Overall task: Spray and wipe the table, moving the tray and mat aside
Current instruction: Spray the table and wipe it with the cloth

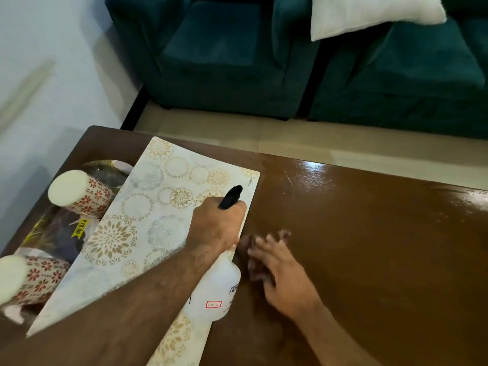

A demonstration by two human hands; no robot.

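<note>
My left hand (217,224) grips the neck of a white spray bottle (215,294) with a black nozzle, held over the right edge of the patterned mat (148,220). The mat lies on the left part of the brown wooden table (369,247), partly over a tray (56,233) that holds two patterned cups. My right hand (274,262) is blurred, fingers spread and lying on the tabletop just right of the bottle. I cannot tell whether a cloth is under it.
The tray sits at the table's left end beside a pale wall. Beyond the far table edge is a strip of light floor, then dark green sofas (237,62) with a white cushion (369,14). The right half of the table shines with glare.
</note>
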